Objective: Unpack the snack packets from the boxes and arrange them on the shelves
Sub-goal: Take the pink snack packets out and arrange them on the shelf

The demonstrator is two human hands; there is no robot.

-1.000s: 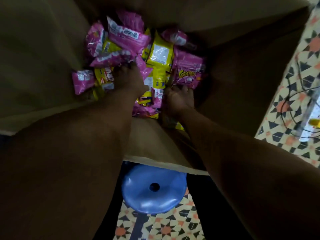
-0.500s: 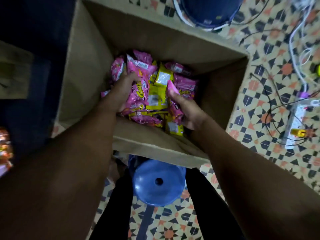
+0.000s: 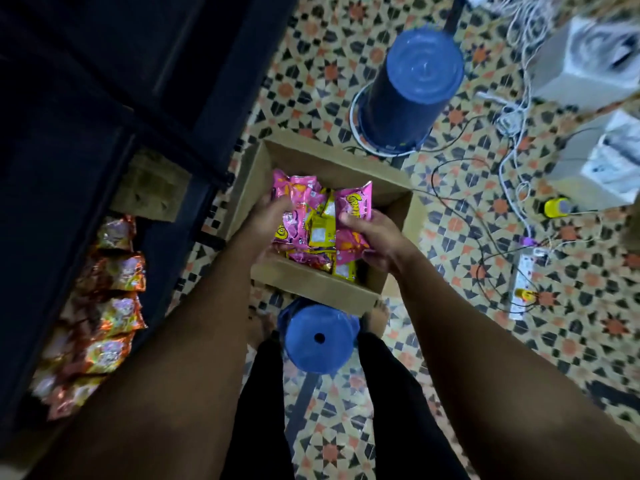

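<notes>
An open cardboard box (image 3: 313, 287) sits on the patterned floor in front of me. Both hands hold a bundle of pink and yellow snack packets (image 3: 320, 223) above the box. My left hand (image 3: 266, 220) grips the bundle's left side, fingers curled over a pink packet. My right hand (image 3: 372, 237) grips the right side, thumb on a pink packet that stands upright. Whether more packets lie in the box under the bundle is hidden. A dark shelf unit (image 3: 104, 133) stands at the left, with a row of orange packets (image 3: 110, 306) on a low shelf.
A blue stool (image 3: 317, 339) stands between my legs, just before the box. An upturned blue bucket (image 3: 408, 95) is beyond the box. Cables, a power strip (image 3: 524, 282) and grey boxes (image 3: 595, 98) clutter the floor at the right.
Both hands have risen out of the box with a bundle of packets. The view has pulled back, so the box looks smaller and the shelf with orange packets has come into sight.
</notes>
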